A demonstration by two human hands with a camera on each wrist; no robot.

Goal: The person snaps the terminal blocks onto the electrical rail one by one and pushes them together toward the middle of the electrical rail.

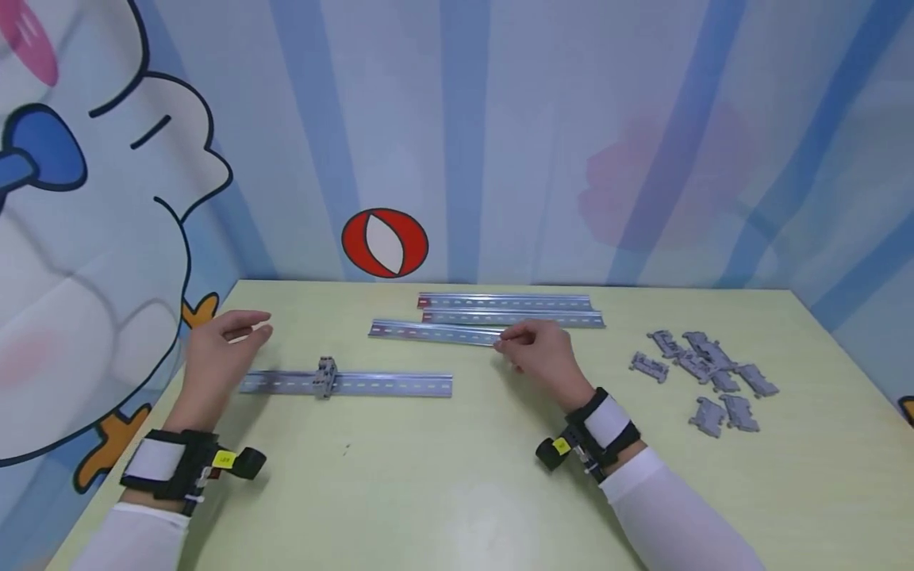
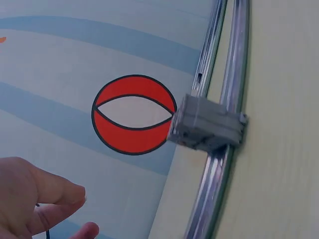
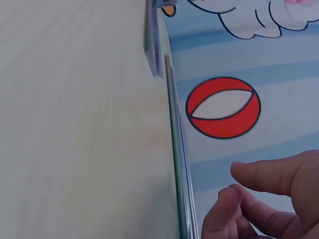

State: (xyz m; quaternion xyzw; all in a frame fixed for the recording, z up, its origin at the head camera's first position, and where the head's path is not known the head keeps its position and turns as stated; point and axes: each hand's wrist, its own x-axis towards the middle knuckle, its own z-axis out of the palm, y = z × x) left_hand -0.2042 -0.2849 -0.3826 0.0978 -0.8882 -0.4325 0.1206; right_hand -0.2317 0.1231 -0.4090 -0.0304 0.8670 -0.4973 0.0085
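A slotted metal DIN rail (image 1: 400, 385) lies at the left front of the table, with a grey terminal block (image 1: 325, 377) seated across it. Over this rail's left end my left hand (image 1: 217, 357) hovers, fingers loosely bent and holding nothing. My right hand (image 1: 539, 353) is at the right end of another DIN rail (image 1: 428, 331), its fingertips overlapping that end in the head view. The right wrist view shows a gap between thumb (image 3: 264, 174) and forefinger, with nothing in it. In the left wrist view the terminal block (image 2: 209, 124) stands up from its rail.
Two more DIN rails (image 1: 507, 301) lie side by side at the back, near the wall. Several loose grey plastic pieces (image 1: 696, 365) are scattered on the right of the table (image 1: 457, 492). A patterned wall (image 1: 500, 159) rises along the table's back edge.
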